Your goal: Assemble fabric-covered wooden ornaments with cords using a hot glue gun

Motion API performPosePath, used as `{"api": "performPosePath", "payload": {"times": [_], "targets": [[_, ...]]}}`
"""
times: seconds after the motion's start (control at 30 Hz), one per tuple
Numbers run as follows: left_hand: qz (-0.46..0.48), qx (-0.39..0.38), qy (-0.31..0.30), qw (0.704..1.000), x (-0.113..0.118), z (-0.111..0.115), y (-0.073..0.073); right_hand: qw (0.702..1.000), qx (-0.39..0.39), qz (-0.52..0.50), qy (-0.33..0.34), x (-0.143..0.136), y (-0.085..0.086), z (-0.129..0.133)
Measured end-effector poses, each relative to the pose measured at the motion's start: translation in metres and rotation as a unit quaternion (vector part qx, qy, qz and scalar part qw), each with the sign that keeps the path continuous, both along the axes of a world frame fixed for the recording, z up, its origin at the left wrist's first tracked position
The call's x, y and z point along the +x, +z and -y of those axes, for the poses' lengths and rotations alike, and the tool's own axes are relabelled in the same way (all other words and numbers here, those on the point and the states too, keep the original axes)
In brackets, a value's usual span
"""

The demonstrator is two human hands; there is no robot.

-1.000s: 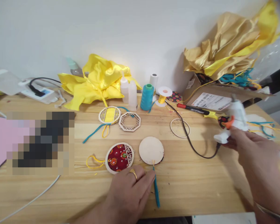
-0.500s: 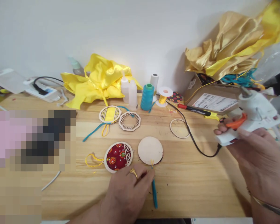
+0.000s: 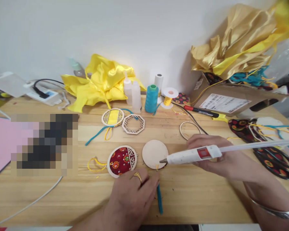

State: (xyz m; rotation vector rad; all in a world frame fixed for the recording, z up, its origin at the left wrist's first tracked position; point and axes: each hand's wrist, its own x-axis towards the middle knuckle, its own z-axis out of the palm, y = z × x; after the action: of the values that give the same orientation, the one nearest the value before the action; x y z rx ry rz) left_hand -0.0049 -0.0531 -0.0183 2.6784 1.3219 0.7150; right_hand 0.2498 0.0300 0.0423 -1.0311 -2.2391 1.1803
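Gluing appears to be the step in hand: the right hand (image 3: 227, 166) has its grip closed around a white glue gun (image 3: 190, 156), whose nozzle points at the lower part of a pale round disc (image 3: 154, 152). Whether the tip touches cannot be told. The disc lies flat near the middle of the tabletop (image 3: 86, 199), a short yellow thread (image 3: 157, 167) at its rim nearest the front edge and a teal cord (image 3: 160, 199) running on toward that edge. The left hand (image 3: 132, 195) rests beside it, fingertips at the cord's upper end; whether its grip pinches or only presses cannot be told. The next move seems to call for a steady nozzle near the thread, with fingers clear of the tip.

As for writing, the box (image 3: 195, 96) toward the back right corner bears a white label (image 3: 225, 103) with a barcode and print too small to read. The red-capped marker (image 3: 202, 112) carries pale lettering, also illegible. The gun's red sticker (image 3: 204, 153) shows no readable word.
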Motion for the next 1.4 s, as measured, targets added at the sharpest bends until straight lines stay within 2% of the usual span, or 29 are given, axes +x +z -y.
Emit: {"api": "performPosePath", "payload": {"times": [0.07,0.2,0.27,0.47,0.7,0.97,1.4], "targets": [[0.004,0.001,0.007,1.0,0.001,0.0,0.0,1.0,0.005,-0.013,-0.006,0.0,-0.002,-0.003],[0.008,0.004,0.005,1.0,0.001,0.0,0.0,0.992,-0.119,-0.027,0.012,0.007,-0.007,-0.008],[0.008,0.012,0.004,1.0,0.0,0.0,-0.001,0.988,-0.151,-0.04,0.01,0.009,-0.012,-0.008],[0.003,0.018,-0.001,1.0,-0.001,0.0,-0.002,0.997,-0.071,-0.009,-0.02,0.001,-0.019,-0.002],[0.003,0.008,-0.001,1.0,-0.002,0.001,-0.004,1.0,0.024,-0.007,0.005,-0.002,-0.016,0.001],[0.005,0.02,0.013,1.0,0.0,0.0,-0.005,0.998,0.051,0.015,0.035,-0.009,-0.02,0.001],[-0.006,0.018,0.021,1.0,0.002,-0.001,-0.003,0.997,0.068,0.028,0.037,-0.013,-0.022,0.0]]}}
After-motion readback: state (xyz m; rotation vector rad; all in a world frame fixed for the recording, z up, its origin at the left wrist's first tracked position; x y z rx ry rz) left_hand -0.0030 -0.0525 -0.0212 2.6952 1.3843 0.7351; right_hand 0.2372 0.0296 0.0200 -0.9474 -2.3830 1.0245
